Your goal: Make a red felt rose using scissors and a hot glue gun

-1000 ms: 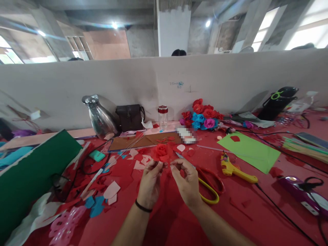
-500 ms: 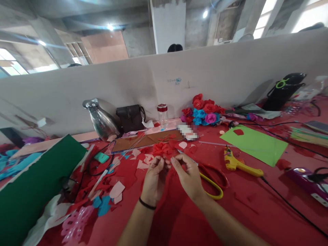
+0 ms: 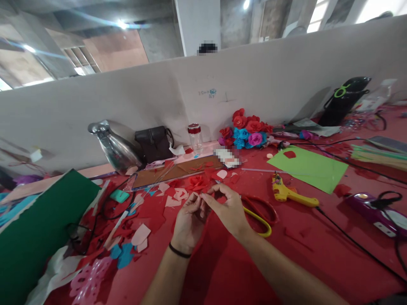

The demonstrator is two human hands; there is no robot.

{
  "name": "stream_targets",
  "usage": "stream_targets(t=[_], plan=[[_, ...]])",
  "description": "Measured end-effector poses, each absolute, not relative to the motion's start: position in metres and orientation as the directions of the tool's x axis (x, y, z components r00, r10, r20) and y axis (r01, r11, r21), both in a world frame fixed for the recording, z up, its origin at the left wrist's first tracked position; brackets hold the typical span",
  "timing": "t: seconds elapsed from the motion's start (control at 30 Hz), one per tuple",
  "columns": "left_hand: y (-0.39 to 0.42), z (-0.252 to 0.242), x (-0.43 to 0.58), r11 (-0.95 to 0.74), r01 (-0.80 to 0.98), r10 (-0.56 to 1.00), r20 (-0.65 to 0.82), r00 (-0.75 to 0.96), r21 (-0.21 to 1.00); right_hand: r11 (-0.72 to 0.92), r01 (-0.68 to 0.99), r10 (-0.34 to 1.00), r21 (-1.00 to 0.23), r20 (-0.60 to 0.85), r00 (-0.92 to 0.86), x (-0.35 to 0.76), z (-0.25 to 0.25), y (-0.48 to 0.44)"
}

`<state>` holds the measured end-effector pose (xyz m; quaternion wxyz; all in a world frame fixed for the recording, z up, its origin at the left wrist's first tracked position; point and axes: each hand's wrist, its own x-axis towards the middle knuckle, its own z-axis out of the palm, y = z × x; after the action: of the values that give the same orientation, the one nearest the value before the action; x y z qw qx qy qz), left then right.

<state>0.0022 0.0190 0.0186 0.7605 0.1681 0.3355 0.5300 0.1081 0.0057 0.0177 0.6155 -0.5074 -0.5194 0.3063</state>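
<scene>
My left hand, with a black band at the wrist, is closed, its thumb and fingers pinched near the centre. Meeting it fingertip to fingertip, my right hand is also in a pinch. Whatever small thing lies between them is hidden by the fingers and lost against the red tabletop. Just beyond the fingertips lies a red paper flower. Scissors with red and yellow handles rest beside my right hand, their blades mostly covered by it. Pink paper pieces lie left of the fingers.
A yellow glue gun with a cord lies at right, near a green sheet and a purple power strip. Paper roses, a jar, a bag and a steel flask line the partition. A dark green board stands left.
The view has shifted, so the whole scene sits a little further left and higher. My fingertips have drawn closer together and now touch.
</scene>
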Motion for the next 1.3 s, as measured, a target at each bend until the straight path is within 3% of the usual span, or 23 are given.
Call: stream_targets(t=[0.3,0.53,0.83,1.0,1.3], plan=[[0.017,0.011,0.004,0.376,-0.657,0.926,-0.294,0.238,0.654,0.252,0.118,0.919,-0.961,0.276,0.283,0.109,0.017,0.005],[0.021,0.012,0.000,0.275,-0.558,0.958,-0.176,0.226,0.783,0.322,0.100,0.915,-0.942,0.336,0.222,0.110,0.016,0.005],[0.024,0.014,-0.015,-0.041,-0.282,0.994,0.068,0.088,0.959,0.395,0.023,0.912,-0.919,0.394,0.114,0.109,0.009,0.004],[0.025,0.013,-0.017,-0.107,-0.209,0.989,0.125,0.078,0.972,0.439,0.040,0.894,-0.897,0.441,0.080,0.112,0.006,0.008],[0.025,0.019,-0.018,-0.077,-0.287,0.992,0.103,0.074,0.955,0.462,-0.042,0.887,-0.886,0.461,0.038,0.115,0.000,0.013]])
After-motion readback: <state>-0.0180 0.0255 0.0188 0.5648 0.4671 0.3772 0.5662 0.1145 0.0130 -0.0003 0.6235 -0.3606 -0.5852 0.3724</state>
